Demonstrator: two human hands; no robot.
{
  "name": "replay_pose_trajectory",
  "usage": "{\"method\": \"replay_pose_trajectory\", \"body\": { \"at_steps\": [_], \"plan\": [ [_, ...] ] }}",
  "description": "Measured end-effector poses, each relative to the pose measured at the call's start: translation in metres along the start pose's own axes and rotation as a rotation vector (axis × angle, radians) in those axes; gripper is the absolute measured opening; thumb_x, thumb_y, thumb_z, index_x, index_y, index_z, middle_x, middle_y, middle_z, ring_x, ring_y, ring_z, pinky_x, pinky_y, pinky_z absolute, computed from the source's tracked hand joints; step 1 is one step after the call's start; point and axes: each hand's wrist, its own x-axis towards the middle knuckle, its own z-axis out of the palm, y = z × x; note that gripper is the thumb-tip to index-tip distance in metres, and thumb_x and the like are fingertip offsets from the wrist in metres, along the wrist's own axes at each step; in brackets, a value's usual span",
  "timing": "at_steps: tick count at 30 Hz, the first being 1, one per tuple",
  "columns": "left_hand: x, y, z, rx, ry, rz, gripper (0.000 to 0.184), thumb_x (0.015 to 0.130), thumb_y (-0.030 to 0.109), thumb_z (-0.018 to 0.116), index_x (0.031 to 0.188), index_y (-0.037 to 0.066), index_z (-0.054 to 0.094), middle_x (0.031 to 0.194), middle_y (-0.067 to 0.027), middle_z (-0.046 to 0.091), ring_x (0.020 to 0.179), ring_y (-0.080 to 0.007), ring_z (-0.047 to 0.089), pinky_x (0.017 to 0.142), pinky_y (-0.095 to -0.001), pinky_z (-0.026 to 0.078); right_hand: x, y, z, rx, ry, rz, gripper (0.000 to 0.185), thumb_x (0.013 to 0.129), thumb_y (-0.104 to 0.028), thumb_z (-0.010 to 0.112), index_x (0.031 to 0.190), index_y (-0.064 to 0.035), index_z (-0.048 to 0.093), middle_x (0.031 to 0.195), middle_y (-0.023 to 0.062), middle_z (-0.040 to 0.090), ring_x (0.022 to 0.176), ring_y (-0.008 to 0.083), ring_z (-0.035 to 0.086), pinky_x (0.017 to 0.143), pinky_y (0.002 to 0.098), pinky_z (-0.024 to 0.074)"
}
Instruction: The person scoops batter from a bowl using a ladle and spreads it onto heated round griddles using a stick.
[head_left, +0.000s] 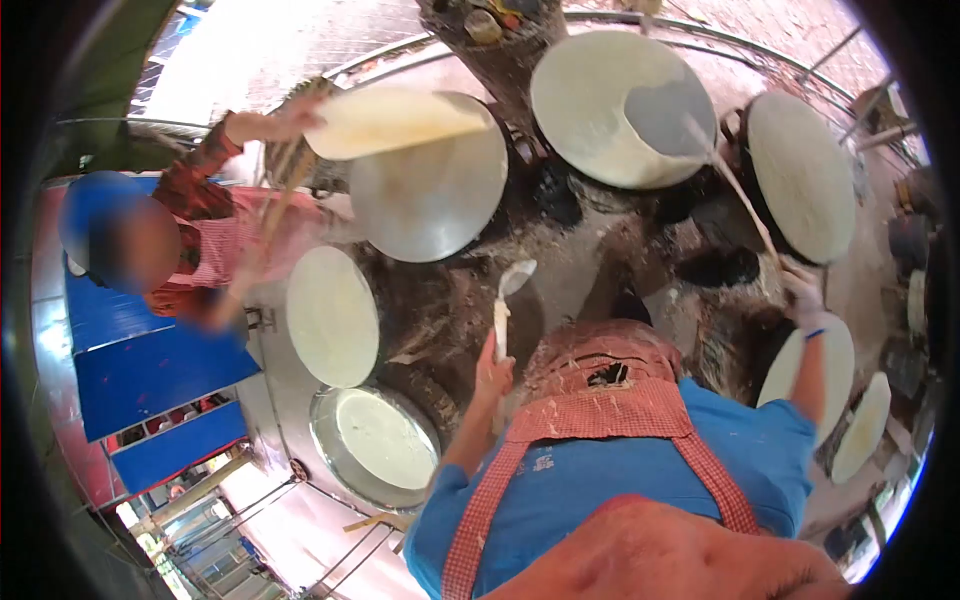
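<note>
My left hand point(493, 372) is closed around the pale handle of a ladle point(517, 277), whose bowl points away from me over the floor. In my right hand point(802, 294) is a long wooden stick point(745, 200). Its blurred far end rests on or just above the large round griddle point(575, 90) at the top centre. Pale batter point(580, 125) covers much of that griddle, and a grey patch point(660, 108) shows on its right side. A blue band circles my right wrist.
At left, a co-worker point(210, 230) lifts a thin round flatbread point(395, 118) off another griddle point(430, 200). A metal basin of white batter point(385, 440) stands lower left. More pale-topped griddles point(802, 175) lie right. A pale round point(333, 317) lies left.
</note>
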Motion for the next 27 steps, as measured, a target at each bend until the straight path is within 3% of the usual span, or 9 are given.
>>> {"method": "replay_pose_trajectory", "body": {
  "at_steps": [4,6,8,14,16,17,20,24,27],
  "plan": [
    [-0.019,-0.013,-0.017,0.015,-0.078,0.006,0.071,0.078,-0.004,0.045,0.141,0.016,0.019,0.052,0.0001,0.040,0.036,-0.0085,0.034,0.031,-0.0246,0.028,-0.032,0.070,0.175,0.005,0.161,-0.189,0.029,0.077,-0.012,0.067,0.104,-0.0012,0.063,0.088,0.0047,0.063,0.074,0.0139,0.055,0.067,0.0282,0.0446],
    [-0.029,-0.015,-0.027,-0.006,-0.120,0.036,0.071,0.077,-0.004,0.045,0.140,0.016,0.019,0.052,0.0002,0.040,0.036,-0.0085,0.035,0.031,-0.0245,0.028,-0.005,0.105,0.267,-0.105,0.220,-0.661,0.031,0.079,-0.020,0.065,0.107,-0.0065,0.062,0.089,0.0069,0.067,0.075,0.0187,0.062,0.066,0.0314,0.0458],
    [-0.042,-0.019,-0.038,0.003,-0.153,0.059,0.070,0.077,-0.004,0.044,0.140,0.016,0.020,0.053,0.0002,0.040,0.036,-0.0085,0.035,0.031,-0.0243,0.029,-0.015,0.080,0.293,-0.734,0.306,-0.530,0.028,0.080,-0.029,0.060,0.104,-0.0158,0.063,0.083,0.0122,0.064,0.075,0.0271,0.062,0.066,0.0358,0.0467],
    [-0.061,-0.034,-0.060,-0.047,-0.138,0.188,0.072,0.077,-0.004,0.046,0.140,0.018,0.019,0.052,0.0008,0.036,0.035,-0.0091,0.035,0.030,-0.0245,0.027,-0.041,0.082,0.218,-0.986,0.574,-0.353,0.021,0.079,-0.033,0.059,0.097,-0.0237,0.065,0.068,0.0132,0.060,0.066,0.0289,0.061,0.057,0.0389,0.0468],
    [-0.060,-0.038,-0.054,-0.122,-0.155,0.126,0.073,0.077,-0.003,0.047,0.140,0.019,0.018,0.051,0.0007,0.036,0.035,-0.0093,0.035,0.030,-0.0245,0.027,-0.037,0.070,0.245,-0.527,0.647,-0.559,0.021,0.079,-0.027,0.061,0.096,-0.0171,0.066,0.072,0.0151,0.062,0.066,0.0265,0.061,0.059,0.0344,0.0463],
    [-0.062,-0.040,-0.056,-0.188,-0.153,0.098,0.073,0.077,-0.003,0.048,0.140,0.020,0.017,0.051,0.0005,0.036,0.035,-0.0095,0.035,0.030,-0.0247,0.027,-0.002,0.085,0.264,-0.248,0.523,-0.414,0.022,0.078,-0.023,0.062,0.096,-0.0097,0.065,0.076,0.0151,0.064,0.068,0.0241,0.061,0.063,0.0314,0.0454],
    [-0.063,-0.040,-0.057,-0.325,-0.186,0.101,0.073,0.079,-0.002,0.048,0.139,0.024,0.016,0.051,0.0003,0.036,0.034,-0.0095,0.034,0.029,-0.0247,0.027,-0.010,0.060,0.298,-0.684,0.371,-0.621,0.024,0.078,-0.028,0.060,0.091,-0.0092,0.065,0.078,0.0159,0.064,0.075,0.0305,0.062,0.064,0.0373,0.0469],
    [-0.074,-0.029,-0.050,-0.319,-0.134,0.181,0.071,0.080,-0.001,0.047,0.139,0.023,0.017,0.053,0.0014,0.034,0.036,-0.0088,0.033,0.031,-0.0238,0.028,-0.011,0.055,0.230,-1.002,0.405,-0.301,0.023,0.081,-0.032,0.054,0.093,-0.0145,0.064,0.080,0.0169,0.063,0.076,0.0316,0.061,0.068,0.0421,0.0478],
    [-0.070,-0.034,-0.047,-0.340,-0.180,0.211,0.070,0.080,0.000,0.047,0.139,0.023,0.016,0.054,0.0012,0.034,0.037,-0.0088,0.034,0.032,-0.0234,0.028,0.000,0.045,0.207,-0.668,0.494,-0.454,0.025,0.082,-0.030,0.054,0.097,-0.0131,0.064,0.082,0.0170,0.063,0.077,0.0319,0.062,0.066,0.0402,0.0468]
  ]
}}
